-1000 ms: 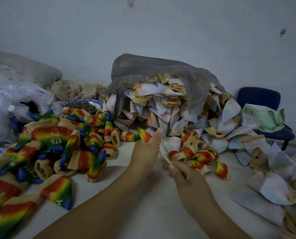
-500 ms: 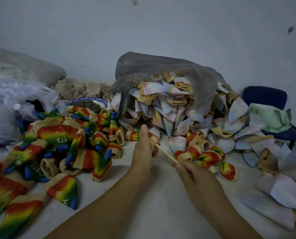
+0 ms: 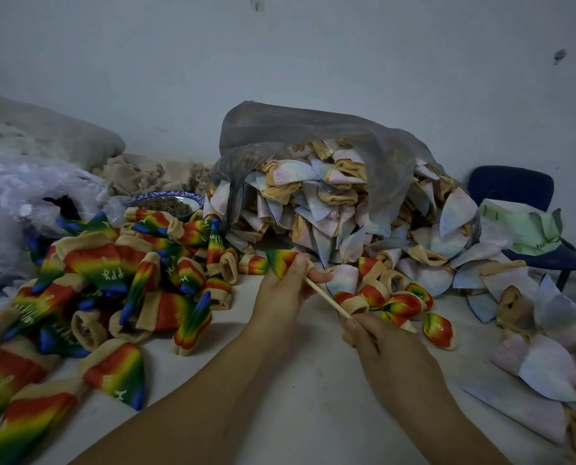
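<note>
Presently, 1 rainbow cone [image 3: 279, 261] is held above the bench [image 3: 279, 397], just in front of the grey plastic bag [image 3: 313, 135]. The grip of the left hand [image 3: 283, 293] is clamped round it, thumb uppermost. A thin wooden stick [image 3: 326, 298] is pinched at its lower end by the grip of the right hand [image 3: 380, 344]; its upper end is hidden under the left fingers at the cone's base. A heap of rainbow pieces [image 3: 112, 270] is noted at left, and pale pieces [image 3: 330, 203] are spilled from the bag.

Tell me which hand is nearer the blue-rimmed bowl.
Left. The left hand, gripping a rainbow cone, is right of the bowl and nearer the camera; the right hand, holding the stick, lies farther right.
</note>
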`<move>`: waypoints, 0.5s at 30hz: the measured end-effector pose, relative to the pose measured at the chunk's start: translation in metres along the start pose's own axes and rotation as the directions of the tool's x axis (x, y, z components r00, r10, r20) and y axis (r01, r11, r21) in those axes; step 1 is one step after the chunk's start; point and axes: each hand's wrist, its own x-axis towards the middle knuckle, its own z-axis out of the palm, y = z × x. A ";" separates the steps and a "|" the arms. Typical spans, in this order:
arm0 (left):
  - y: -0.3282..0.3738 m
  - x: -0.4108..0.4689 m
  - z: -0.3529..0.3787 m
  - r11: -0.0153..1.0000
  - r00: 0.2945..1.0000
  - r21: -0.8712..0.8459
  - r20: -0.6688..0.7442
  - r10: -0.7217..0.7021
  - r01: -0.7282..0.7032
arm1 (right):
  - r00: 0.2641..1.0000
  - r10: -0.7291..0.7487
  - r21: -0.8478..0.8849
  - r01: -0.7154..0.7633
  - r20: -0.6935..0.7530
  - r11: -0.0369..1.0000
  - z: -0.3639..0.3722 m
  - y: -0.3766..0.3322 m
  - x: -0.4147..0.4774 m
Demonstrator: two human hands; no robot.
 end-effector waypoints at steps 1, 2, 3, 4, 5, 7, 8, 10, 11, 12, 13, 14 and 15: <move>0.001 -0.002 0.002 0.999 0.998 -0.036 0.055 -0.035 0.037 | 1.000 -0.009 0.025 0.010 -0.014 1.000 0.001 -0.001 0.000; 0.002 -0.005 0.004 0.996 0.993 -0.063 0.103 -0.062 0.068 | 1.000 -0.018 0.047 0.019 -0.023 0.999 0.002 -0.002 0.001; 0.002 -0.006 0.005 0.993 0.987 -0.077 0.138 -0.078 0.090 | 0.999 -0.024 0.061 0.025 -0.027 0.998 0.002 -0.002 0.002; 0.003 -0.008 0.005 0.991 0.983 -0.082 0.162 -0.091 0.105 | 0.999 -0.022 0.072 0.024 -0.027 0.997 0.003 -0.002 0.003; 0.002 -0.009 0.004 0.990 0.978 -0.077 0.184 -0.101 0.117 | 1.000 -0.017 0.089 0.019 -0.024 0.996 0.003 -0.001 0.002; 0.003 -0.011 0.004 0.988 0.961 -0.053 0.247 -0.128 0.145 | 1.000 0.005 0.188 -0.002 -0.015 0.982 0.004 -0.001 0.002; 0.004 -0.013 0.005 0.985 0.952 -0.057 0.274 -0.139 0.160 | 1.000 0.021 0.271 -0.017 -0.013 0.963 0.004 -0.002 0.002; 0.004 -0.013 0.007 0.981 0.942 -0.085 0.304 -0.141 0.174 | 0.999 0.049 0.399 -0.041 -0.009 0.916 0.005 -0.005 0.002; 0.004 -0.013 0.008 0.980 0.938 -0.098 0.318 -0.136 0.175 | 0.999 0.053 0.439 -0.046 -0.005 0.897 0.006 -0.006 0.001; 0.005 -0.013 0.009 0.978 0.934 -0.110 0.333 -0.130 0.176 | 0.999 0.053 0.477 -0.049 0.005 0.878 0.007 -0.007 0.001; 0.006 -0.013 0.009 0.977 0.928 -0.116 0.352 -0.126 0.176 | 0.998 0.057 0.515 -0.059 0.021 0.855 0.007 -0.009 0.001; 0.007 -0.013 0.009 0.977 0.921 -0.116 0.368 -0.124 0.178 | 0.997 0.061 0.550 -0.071 0.037 0.832 0.008 -0.010 0.001; 0.007 -0.012 0.007 0.978 0.918 -0.111 0.378 -0.122 0.175 | 0.997 0.064 0.574 -0.082 0.052 0.815 0.008 -0.010 0.002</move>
